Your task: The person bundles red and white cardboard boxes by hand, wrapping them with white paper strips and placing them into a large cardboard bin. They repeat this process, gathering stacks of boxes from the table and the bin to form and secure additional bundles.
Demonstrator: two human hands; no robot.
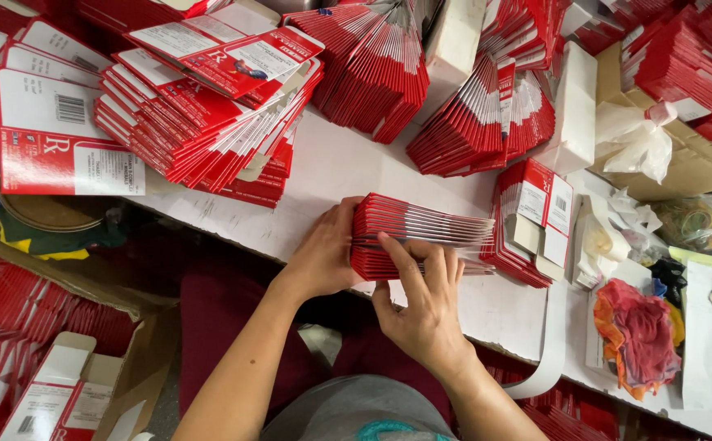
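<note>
A bundle of flat red-and-white folded cartons (pixel 409 233) stands on edge on the white table (pixel 348 167) in front of me. My left hand (pixel 323 253) presses against the bundle's left end, fingers wrapped over its top. My right hand (pixel 421 302) rests on the near side, with the index finger and thumb laid between the cartons' edges. Both hands hold the same bundle.
Fanned piles of the same red cartons (pixel 201 114) cover the table's far side and left. A smaller stack (pixel 531 220) lies just right of the bundle. A cardboard box (pixel 683 155), rubber bands (pixel 691 219), a coloured rag (pixel 638 335) and a box of cartons (pixel 37 343) at lower left surround the spot.
</note>
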